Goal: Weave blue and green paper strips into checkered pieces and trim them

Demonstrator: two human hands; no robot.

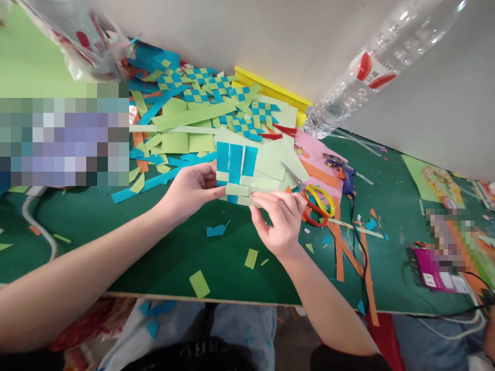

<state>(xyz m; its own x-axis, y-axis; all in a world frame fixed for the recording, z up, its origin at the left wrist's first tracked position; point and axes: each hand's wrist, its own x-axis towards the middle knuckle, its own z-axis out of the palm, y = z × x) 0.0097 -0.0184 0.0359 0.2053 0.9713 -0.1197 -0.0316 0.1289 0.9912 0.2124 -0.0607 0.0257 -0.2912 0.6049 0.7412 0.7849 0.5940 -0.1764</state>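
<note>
Between my hands is a small paper weaving (236,161), with blue strips upright and pale green strips crossing them. My left hand (189,188) grips its left edge, the thumb in front and the fingers curled behind. At the lower right, my right hand (279,216) has its fingertips on a pale green strip (266,184) that sticks out to the right. Whether those fingers pinch the strip or only press it is hard to tell. Right beside that hand lie scissors (319,203) with red and yellow handles.
Finished blue-green woven paper fish (242,126) and loose green strips (197,114) pile up behind. A clear plastic bottle (371,72) stands at the back right. A purple glue gun (344,175) with a black cord and orange strips (338,247) lie to the right. Scraps dot the green table (154,257).
</note>
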